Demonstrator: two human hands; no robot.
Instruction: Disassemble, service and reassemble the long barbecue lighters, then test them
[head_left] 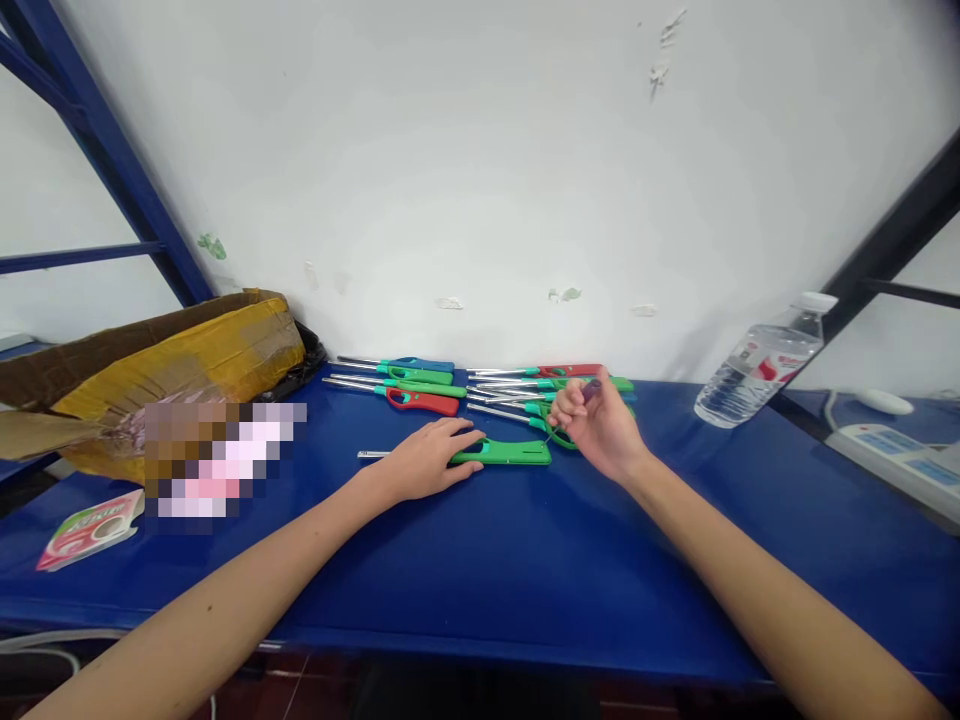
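Observation:
A green long-nosed gas lighter (517,453) lies flat on the blue table, its metal tube pointing left. Over its trigger end rests my left hand (429,460), thumb on the near side and fingers on the far side, pinning it down. My right hand (611,432) is closed around the dark purple handle of a screwdriver (592,389). The screwdriver's thin shaft slants down to the left, with its tip at the lighter's right end; whether it touches is too small to tell. Behind lie two groups of similar lighters, including a red lighter (435,404) and a blue lighter (427,365).
On the left an open cardboard box (187,350) with yellow tape stands near a pink-and-green label (94,530). A water bottle (765,365) stands at the right, near a white power strip (892,460). The wall (480,200) closes off the table's back edge.

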